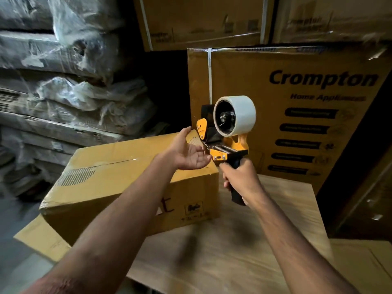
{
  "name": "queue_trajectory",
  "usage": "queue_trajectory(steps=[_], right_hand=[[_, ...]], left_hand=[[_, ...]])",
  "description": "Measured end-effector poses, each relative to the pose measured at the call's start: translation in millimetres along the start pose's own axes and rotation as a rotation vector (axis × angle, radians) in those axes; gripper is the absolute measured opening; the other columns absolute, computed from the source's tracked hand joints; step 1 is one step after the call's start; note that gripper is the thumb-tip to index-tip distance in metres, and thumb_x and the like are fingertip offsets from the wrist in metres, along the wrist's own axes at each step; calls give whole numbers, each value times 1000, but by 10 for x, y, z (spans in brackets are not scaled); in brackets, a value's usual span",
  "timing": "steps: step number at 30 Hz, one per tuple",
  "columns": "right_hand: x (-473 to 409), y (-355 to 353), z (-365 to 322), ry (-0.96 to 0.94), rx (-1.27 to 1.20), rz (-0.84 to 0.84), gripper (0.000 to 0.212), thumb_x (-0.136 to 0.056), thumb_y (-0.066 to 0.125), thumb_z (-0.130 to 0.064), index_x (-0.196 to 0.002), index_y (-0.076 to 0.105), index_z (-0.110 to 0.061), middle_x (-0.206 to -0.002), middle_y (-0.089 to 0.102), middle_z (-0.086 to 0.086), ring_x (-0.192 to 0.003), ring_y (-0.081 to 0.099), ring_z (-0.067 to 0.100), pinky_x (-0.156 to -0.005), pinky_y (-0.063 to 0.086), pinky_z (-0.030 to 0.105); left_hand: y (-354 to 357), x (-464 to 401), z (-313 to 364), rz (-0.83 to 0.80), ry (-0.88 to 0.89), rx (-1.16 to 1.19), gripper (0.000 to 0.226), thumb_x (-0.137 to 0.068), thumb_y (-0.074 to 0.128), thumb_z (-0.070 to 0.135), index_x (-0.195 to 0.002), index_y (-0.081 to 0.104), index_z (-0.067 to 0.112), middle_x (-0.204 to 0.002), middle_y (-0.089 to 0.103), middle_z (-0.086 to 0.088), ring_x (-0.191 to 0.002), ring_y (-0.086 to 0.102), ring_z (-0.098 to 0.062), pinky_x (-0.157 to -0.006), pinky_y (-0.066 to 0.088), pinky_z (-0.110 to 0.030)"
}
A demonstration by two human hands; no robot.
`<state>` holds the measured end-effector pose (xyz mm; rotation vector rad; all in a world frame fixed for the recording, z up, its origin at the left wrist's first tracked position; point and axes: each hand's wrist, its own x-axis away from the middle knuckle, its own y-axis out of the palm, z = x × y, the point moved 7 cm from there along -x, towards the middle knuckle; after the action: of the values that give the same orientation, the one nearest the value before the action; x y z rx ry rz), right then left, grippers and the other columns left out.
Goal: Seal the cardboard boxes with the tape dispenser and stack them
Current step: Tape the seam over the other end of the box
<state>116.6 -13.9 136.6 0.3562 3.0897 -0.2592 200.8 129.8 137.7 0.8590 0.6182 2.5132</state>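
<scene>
Right hand (240,179) wrapped firmly around the black handle of the yellow-and-black tape dispenser (224,143), held up above the light wooden bench (265,219), the tool tilted with its front end toward the left. On top of it, a wide roll of clear-white packing tape (234,115), open core facing the camera. Grip of the right hand clamped tight on that handle, fingers curled all the way round.

Left hand (187,150) raised palm-up just beside the dispenser's front end, fingers relaxed and spread, fingertips (204,148) at the metal roller and blade area; actual contact with the tape end impossible to tell. Grip of the left hand apart, holding nothing.

Below and behind the left forearm, a closed tan cardboard box (110,177) lying at the bench's left edge, a strip of glossy clear tape along its top seam, printed markings on its front face. Under it, a flat sheet of brown cardboard (40,238) jutting out to the left.

Behind the bench, a tall brown carton printed "Crompton" (297,85) bound with a white strap, more cartons (201,20) stacked above. At far left, stacked bundles in crinkled plastic wrap (70,85).
</scene>
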Motion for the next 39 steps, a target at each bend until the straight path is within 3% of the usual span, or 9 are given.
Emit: queue_trajectory(steps=[3,8,12,14,18,22,28,35,39], right_hand=[[5,-18,39,27,-2,-54,14,-91,63,-15,-79,65,-7,-58,59,2,-45,55,15,-48,45,26],[-90,-43,103,25,5,-114,16,-91,64,-15,-84,66,-1,-59,58,4,-47,54,18,-48,45,28],[-233,-44,181,47,-8,-89,14,-91,65,-15,-85,66,-3,-59,60,3,-48,55,17,-50,46,30],[-304,-20,196,55,-2,-79,15,-91,64,-15,-82,65,-4,-59,60,3,-46,54,17,-48,44,29],[-467,38,220,61,74,-83,12,-92,65,-16,-84,65,-7,-62,62,3,-47,56,16,-48,45,28],[-674,122,157,57,89,-72,8,-92,66,-18,-86,65,-12,-65,64,2,-49,58,14,-51,47,29],[-919,261,78,73,112,-22,13,-91,67,-23,-91,66,-10,-67,65,2,-51,59,14,-52,48,29],[-1018,226,168,210,82,29,16,-94,63,-23,-93,63,-7,-63,60,3,-47,55,14,-46,44,27],[-883,128,320,304,62,31,13,-94,63,-20,-93,62,-7,-61,59,4,-47,53,16,-45,41,28]], left_hand=[[-21,-102,-17,-86,-20,-28,52,-95,51,58,-93,62,7,-82,65,-10,-64,66,-16,-57,56,-21],[-105,-189,-11,4,-68,-68,37,-103,39,28,-83,57,2,-62,63,-12,-50,65,-14,-49,51,-14],[-170,-393,64,-101,-122,-5,58,-101,34,56,-90,61,6,-75,70,-13,-65,72,-21,-51,56,-20],[-193,-463,124,-88,-142,-128,58,-100,37,58,-91,62,7,-73,69,-11,-62,69,-17,-50,55,-19],[-306,-638,389,98,-72,-561,22,-106,34,13,-105,55,5,-71,62,-6,-57,58,-9,-46,47,-14],[-456,-898,651,205,-27,-811,21,-105,39,11,-93,56,8,-66,55,-1,-50,50,-5,-43,41,-14],[-557,-1255,1139,320,236,-957,22,-100,48,4,-82,63,5,-61,57,-5,-44,50,-6,-43,41,-15],[-497,-1562,1655,426,633,-1441,28,-96,61,19,-69,58,20,-73,58,4,-65,55,-6,-53,38,-15],[-841,-1756,2017,594,676,-1543,22,-94,64,35,-80,65,18,-82,64,0,-75,62,-14,-69,54,-35]])
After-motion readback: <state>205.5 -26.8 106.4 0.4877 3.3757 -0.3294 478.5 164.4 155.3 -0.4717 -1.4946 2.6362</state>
